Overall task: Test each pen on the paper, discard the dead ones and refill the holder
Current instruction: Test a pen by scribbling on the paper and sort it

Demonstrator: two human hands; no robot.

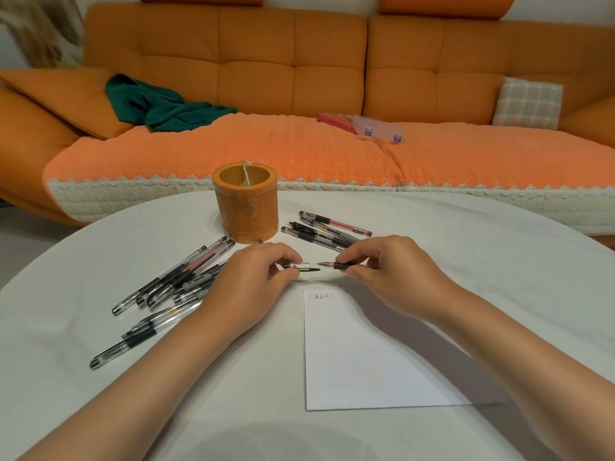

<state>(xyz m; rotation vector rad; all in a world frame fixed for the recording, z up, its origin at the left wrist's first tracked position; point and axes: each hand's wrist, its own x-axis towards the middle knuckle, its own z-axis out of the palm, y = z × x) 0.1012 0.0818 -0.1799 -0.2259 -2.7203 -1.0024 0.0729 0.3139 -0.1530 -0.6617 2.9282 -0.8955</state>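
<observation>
The paper (359, 354) lies nearest on the bench (482, 247), with marks along its top edge. Just beyond it, the left hand (253, 274) pinches a pen cap (301, 267) and the right hand (389, 271) pinches the uncapped pen (336, 265), their tips facing and slightly apart. Farther off, 2 groups of loose pens, a left pile (173, 287) and a right cluster (329, 229), flank the holder (245, 207).

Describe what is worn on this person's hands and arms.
The left hand and right hand are bare: no gloves, rings or watch visible. The left forearm and right forearm are uncovered, with no sleeve in view.
</observation>
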